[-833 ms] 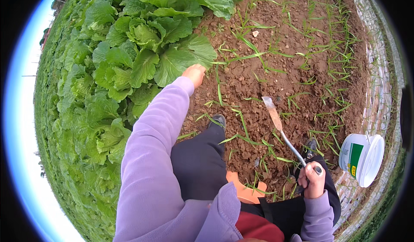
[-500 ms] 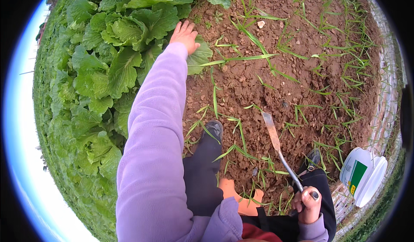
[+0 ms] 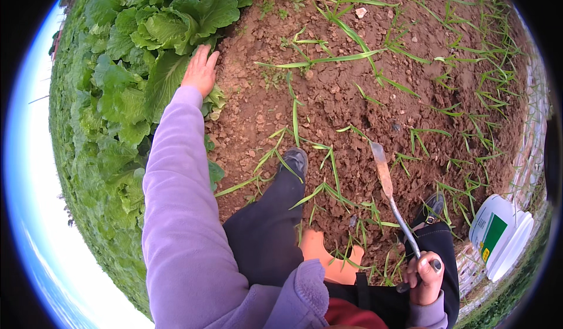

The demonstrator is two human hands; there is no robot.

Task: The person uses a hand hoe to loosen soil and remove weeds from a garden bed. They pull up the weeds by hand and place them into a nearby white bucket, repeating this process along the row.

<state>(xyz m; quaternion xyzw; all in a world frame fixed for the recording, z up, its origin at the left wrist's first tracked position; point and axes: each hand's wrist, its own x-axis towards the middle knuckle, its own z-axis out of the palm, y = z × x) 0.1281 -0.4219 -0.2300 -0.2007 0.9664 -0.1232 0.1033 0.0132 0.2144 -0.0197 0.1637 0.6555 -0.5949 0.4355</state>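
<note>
My left hand [image 3: 200, 71] reaches far forward with its fingers stretched out, pressing against the leafy cabbage plants [image 3: 167, 33] along the edge of the bare soil. A large green leaf [image 3: 164, 80] lies beside the palm. My right hand [image 3: 427, 279], low on the right by my knee, is closed round the handle of a hand weeder [image 3: 384, 176]. Its flat, rust-stained blade points forward and sits over the loose soil [image 3: 340, 112]. Thin green grassy plants [image 3: 331, 179] grow or lie about the blade.
A white bucket [image 3: 492, 223] with a green label lies tipped at the right. An orange plastic piece [image 3: 328, 258] rests between my legs. My dark shoes [image 3: 294, 160] stand on the soil. Pale woven sheeting [image 3: 528, 135] borders the right side.
My left hand has moved left and slightly nearer, sweeping cabbage leaves back from the soil's edge. The right hand still grips the weeder. The view has shifted a little.
</note>
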